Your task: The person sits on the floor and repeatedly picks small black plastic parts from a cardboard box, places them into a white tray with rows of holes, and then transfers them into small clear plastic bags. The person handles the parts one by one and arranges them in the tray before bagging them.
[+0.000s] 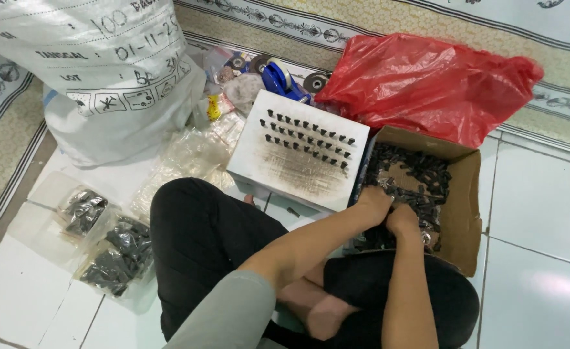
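Head view: left hand and right hand reach into cardboard box.

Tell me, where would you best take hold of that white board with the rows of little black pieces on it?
Probably by the two bare side edges of the white board, coming from above and keeping it level. The small black pieces stand loose in rows on its far half, so tilting could spill them. The near edge is free; the cardboard box crowds its right side.
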